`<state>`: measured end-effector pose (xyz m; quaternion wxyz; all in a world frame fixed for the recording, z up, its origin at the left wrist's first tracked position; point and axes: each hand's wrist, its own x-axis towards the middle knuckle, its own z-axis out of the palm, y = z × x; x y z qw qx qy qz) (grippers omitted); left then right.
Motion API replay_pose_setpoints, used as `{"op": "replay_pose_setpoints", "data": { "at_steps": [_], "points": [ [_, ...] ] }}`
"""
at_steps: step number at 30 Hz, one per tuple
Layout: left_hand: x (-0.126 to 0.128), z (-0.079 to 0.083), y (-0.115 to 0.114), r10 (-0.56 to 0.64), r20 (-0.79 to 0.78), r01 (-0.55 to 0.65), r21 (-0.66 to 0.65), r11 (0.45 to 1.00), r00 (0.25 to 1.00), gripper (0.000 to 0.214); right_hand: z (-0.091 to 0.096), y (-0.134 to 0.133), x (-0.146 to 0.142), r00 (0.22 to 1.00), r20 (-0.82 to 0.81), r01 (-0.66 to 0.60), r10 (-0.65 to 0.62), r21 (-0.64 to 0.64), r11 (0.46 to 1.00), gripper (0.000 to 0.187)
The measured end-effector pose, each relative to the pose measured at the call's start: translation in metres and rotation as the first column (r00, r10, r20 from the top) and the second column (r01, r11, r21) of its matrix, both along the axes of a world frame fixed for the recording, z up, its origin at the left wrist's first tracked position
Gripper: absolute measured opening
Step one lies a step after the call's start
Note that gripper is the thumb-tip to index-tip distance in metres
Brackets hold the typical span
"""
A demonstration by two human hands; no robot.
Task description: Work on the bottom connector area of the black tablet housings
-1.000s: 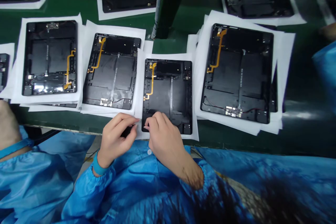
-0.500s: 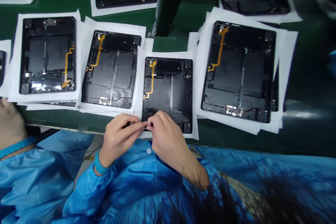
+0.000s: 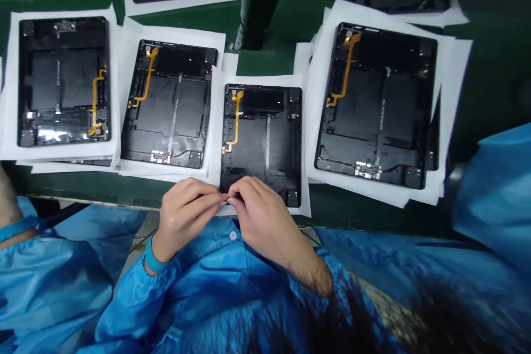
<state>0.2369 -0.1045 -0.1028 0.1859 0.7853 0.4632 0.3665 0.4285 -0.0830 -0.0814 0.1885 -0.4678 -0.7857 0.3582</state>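
We see a dark green bench spread with open black tablet shells, each on white paper. The largest shell lies at 2 o'clock from our hands, on a stack of sheets. Two more sit at 10 o'clock, one just beside the middle and one further out. A blue sleeve of another person comes in at 3 o'clock. The middle shell lies straight ahead at 12 o'clock on its own paper sheet, with its near edge under our fingers. Our left hand and right hand meet at that near edge, at the shell's 7 o'clock corner. Thumb and forefinger of each are pinched together, tip to tip; what lies between them is too small to tell. An orange flex cable runs down the shell's left side, apart from both hands.
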Motion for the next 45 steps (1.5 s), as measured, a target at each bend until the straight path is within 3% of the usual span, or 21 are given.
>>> {"op": "replay_pose_setpoints", "data": {
  "at_steps": [11,24,39,45],
  "points": [
    [0.001,0.001,0.001,-0.014,-0.012,0.014,-0.007,1.0,1.0,0.017,0.003,0.002,0.005,0.99,-0.12,0.052,-0.07,-0.148,0.988,0.01],
    [-0.001,-0.003,-0.001,-0.012,-0.047,0.012,0.01,1.0,0.999,0.02,-0.003,0.004,0.005,0.99,-0.119,0.068,-0.081,-0.112,0.991,0.009],
    [0.001,0.004,0.001,0.056,-0.126,-0.04,0.125,0.991,0.99,0.013,-0.01,0.011,0.003,0.992,-0.128,0.015,-0.008,0.055,0.998,0.01],
    [0.003,0.0,0.001,0.067,-0.13,-0.048,0.14,0.989,0.989,0.015,-0.008,0.01,0.001,0.994,-0.109,0.019,-0.016,0.029,0.999,0.012]
  ]
}}
